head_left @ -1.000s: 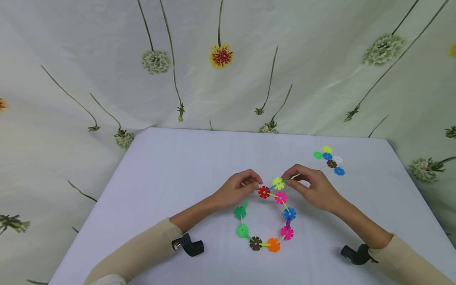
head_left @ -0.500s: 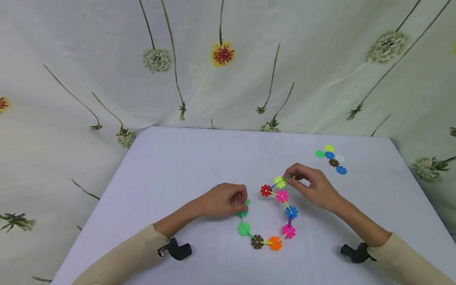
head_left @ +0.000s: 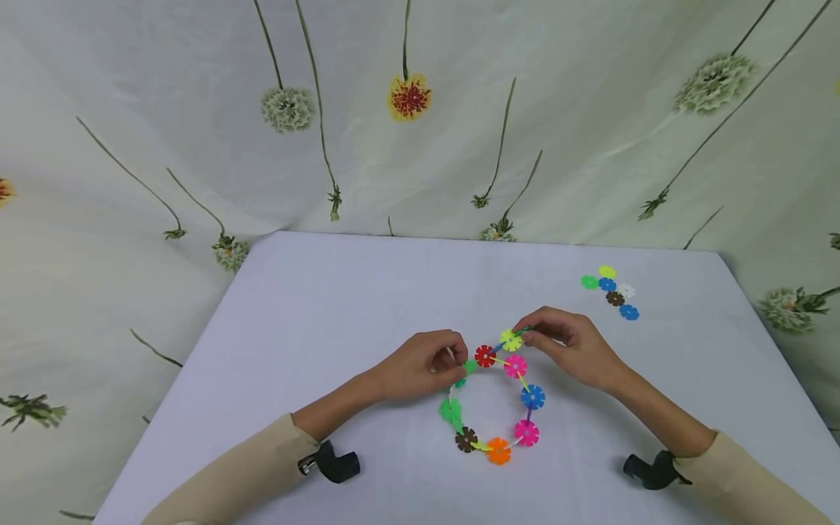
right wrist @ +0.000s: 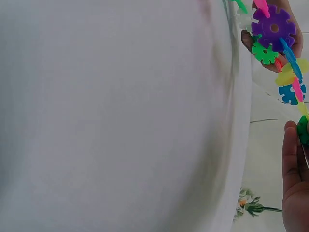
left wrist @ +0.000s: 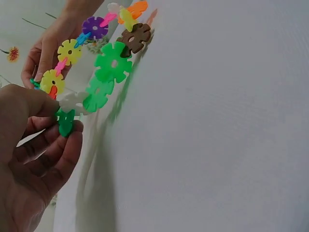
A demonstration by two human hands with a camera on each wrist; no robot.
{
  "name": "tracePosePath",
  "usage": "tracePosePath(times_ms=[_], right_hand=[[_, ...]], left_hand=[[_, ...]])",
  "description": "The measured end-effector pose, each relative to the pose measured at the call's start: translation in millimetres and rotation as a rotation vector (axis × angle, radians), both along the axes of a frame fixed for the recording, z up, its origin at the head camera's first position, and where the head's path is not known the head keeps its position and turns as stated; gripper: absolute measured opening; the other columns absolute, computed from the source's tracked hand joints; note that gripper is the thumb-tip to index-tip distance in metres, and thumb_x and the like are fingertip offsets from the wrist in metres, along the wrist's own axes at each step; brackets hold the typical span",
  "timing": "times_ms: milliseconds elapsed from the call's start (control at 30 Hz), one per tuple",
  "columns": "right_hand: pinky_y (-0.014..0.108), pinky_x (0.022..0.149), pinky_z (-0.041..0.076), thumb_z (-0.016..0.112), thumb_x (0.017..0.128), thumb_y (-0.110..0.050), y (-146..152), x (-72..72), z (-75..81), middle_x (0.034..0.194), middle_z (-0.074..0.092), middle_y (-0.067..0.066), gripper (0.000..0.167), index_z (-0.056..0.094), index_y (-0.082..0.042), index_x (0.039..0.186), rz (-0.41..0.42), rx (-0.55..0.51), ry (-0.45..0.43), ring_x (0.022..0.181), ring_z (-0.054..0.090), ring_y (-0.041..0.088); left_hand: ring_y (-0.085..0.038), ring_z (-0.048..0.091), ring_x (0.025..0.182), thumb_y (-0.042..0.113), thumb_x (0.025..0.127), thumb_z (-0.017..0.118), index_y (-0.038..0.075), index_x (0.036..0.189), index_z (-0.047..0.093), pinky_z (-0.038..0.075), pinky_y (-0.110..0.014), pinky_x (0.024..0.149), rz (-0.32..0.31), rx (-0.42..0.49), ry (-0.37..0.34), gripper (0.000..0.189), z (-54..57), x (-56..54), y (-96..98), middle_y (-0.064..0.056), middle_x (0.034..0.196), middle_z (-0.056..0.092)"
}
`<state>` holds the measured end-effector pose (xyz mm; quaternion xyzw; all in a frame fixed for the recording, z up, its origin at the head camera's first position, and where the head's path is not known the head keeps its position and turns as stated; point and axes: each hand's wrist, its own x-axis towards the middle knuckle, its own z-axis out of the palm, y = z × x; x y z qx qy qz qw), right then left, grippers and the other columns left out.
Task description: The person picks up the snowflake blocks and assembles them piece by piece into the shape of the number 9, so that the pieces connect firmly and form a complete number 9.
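Observation:
A ring-like chain of notched plastic discs, or snowflake connectors, hangs between both hands in the head view, with an orange disc (head_left: 499, 451) at its near side. My left hand (head_left: 423, 364) pinches a green disc (left wrist: 66, 123) at one end of the chain between thumb and fingers. At the other end, my right hand (head_left: 580, 350) pinches a dark green disc (right wrist: 303, 130), seen edge-on beside a yellow disc (head_left: 510, 340). A red disc (head_left: 485, 356) lies between the two hands, close to the left fingertips. Shadow falls on the table beside the chain in the left wrist view.
Several loose discs lie at the far right of the white table (head_left: 315, 292), among them a brown disc (head_left: 615, 299) and a green disc (head_left: 589, 282). A flower-printed cloth (head_left: 459, 146) hangs behind the table. Black cameras sit at both wrists.
My left hand let go near the red disc, moved down to the chain's green end, then brought that end up and right toward the red disc. My right hand kept its pinch, shifting slightly.

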<state>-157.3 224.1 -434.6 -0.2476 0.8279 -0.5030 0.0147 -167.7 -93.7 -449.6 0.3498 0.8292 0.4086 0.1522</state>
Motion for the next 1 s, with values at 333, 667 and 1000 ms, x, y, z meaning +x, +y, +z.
tracePosePath(times_ms=[333, 667, 1000], right_hand=[[0.015, 0.098, 0.057, 0.071, 0.103, -0.007, 0.1, 1.9, -1.2, 0.115, 0.078, 0.004, 0.019, 0.076, -0.014, 0.12, -0.042, 0.015, -0.022, 0.102, 0.077, 0.027], [0.016, 0.096, 0.058, 0.071, 0.103, -0.007, -0.9, 5.9, -1.6, 0.112, 0.078, 0.004, 0.018, 0.076, -0.014, 0.119, -0.053, -0.003, -0.024, 0.1, 0.077, 0.027], [0.018, 0.093, 0.06, 0.071, 0.103, -0.006, -2.7, 7.5, -4.3, 0.111, 0.08, 0.008, 0.017, 0.077, -0.011, 0.118, -0.056, -0.045, -0.037, 0.098, 0.079, 0.025]], left_hand=[[-0.006, 0.07, 0.092, 0.013, 0.1, 0.074, 0.016, 0.108, 0.068, 0.062, -0.024, 0.088, 0.016, 0.106, -0.009, 0.011, -2.5, 1.7, 2.4, 0.003, 0.103, 0.072], [-0.008, 0.071, 0.096, 0.012, 0.099, 0.075, 0.013, 0.111, 0.069, 0.062, -0.024, 0.091, 0.048, 0.162, -0.006, 0.013, -4.8, 4.0, 2.1, 0.001, 0.107, 0.073], [-0.006, 0.072, 0.093, 0.014, 0.098, 0.079, 0.012, 0.109, 0.07, 0.063, -0.025, 0.089, 0.042, 0.198, -0.023, 0.014, -6.5, 5.5, 6.9, -0.001, 0.104, 0.074]])
